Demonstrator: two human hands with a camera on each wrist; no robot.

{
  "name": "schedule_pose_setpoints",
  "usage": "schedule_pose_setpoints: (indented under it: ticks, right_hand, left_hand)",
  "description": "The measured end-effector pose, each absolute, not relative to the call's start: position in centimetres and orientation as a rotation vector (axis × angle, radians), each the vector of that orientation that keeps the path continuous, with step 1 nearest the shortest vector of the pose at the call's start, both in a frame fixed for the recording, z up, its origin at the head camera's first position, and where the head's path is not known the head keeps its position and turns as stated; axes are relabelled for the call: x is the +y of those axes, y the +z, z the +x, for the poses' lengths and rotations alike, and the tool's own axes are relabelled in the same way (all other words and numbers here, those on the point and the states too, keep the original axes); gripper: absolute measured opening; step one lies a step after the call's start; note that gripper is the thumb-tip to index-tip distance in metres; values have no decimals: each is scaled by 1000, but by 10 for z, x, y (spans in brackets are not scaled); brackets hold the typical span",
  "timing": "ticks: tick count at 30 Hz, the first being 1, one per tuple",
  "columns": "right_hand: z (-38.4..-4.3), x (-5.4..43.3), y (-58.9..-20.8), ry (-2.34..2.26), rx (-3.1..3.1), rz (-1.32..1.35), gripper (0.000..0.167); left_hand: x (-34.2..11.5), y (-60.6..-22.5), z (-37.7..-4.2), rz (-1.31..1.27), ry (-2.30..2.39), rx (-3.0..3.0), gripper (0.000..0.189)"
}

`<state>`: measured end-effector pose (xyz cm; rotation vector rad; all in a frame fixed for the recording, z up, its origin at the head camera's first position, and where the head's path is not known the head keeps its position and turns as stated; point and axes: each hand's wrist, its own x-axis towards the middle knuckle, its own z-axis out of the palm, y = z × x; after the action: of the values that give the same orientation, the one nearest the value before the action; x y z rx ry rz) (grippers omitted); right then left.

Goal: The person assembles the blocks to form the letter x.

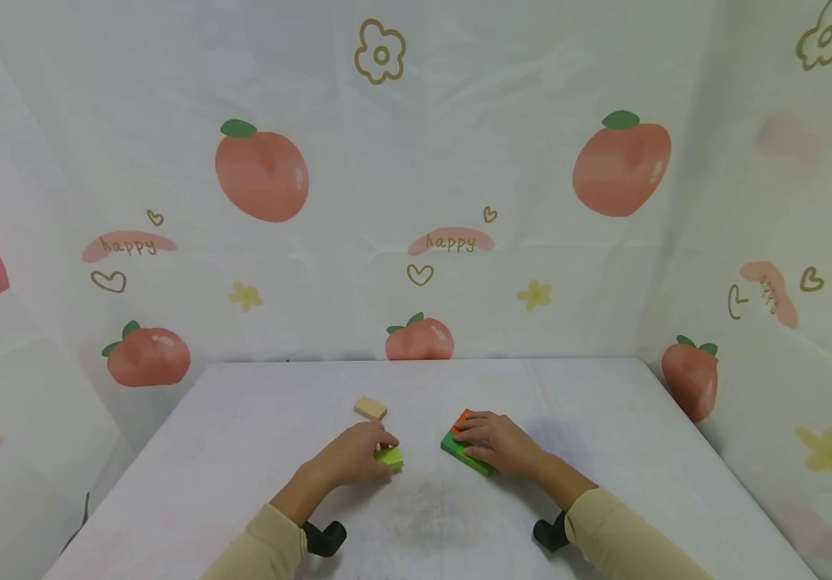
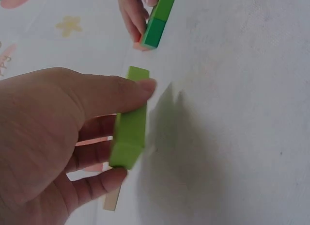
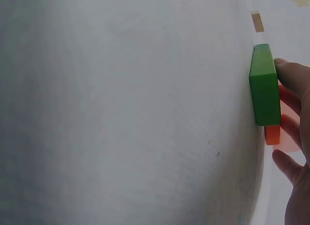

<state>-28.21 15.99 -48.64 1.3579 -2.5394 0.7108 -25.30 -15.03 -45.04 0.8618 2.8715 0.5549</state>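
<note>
My left hand (image 1: pixel 350 457) pinches a yellow-green block (image 2: pixel 130 133), thumb on one side and fingers on the other. Whether that block touches the table, I cannot tell. To the right, my right hand (image 1: pixel 506 445) holds a flat group of blocks on the tabletop. In the left wrist view, a dark green block (image 2: pixel 154 33) and a lighter green block (image 2: pixel 165 7) meet end to end, with an orange block (image 2: pixel 141 44) against them. In the right wrist view, fingers partly cover the orange block (image 3: pixel 272 135) behind the green block (image 3: pixel 266 100).
A tan wooden block (image 1: pixel 370 408) lies just beyond my left hand. The white table (image 1: pixel 430 524) ends at a cloth backdrop (image 1: pixel 416 161) printed with fruit and flowers. Dark wrist mounts (image 1: pixel 325 539) hang below both sleeves.
</note>
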Motion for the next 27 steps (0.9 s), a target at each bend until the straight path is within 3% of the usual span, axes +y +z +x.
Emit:
schedule_pose_setpoints:
  ticks: [27]
  right_hand:
    - [-284, 159, -486, 721, -2617, 1319, 32]
  left_hand:
    - [-125, -475, -258, 992, 977, 3018, 43]
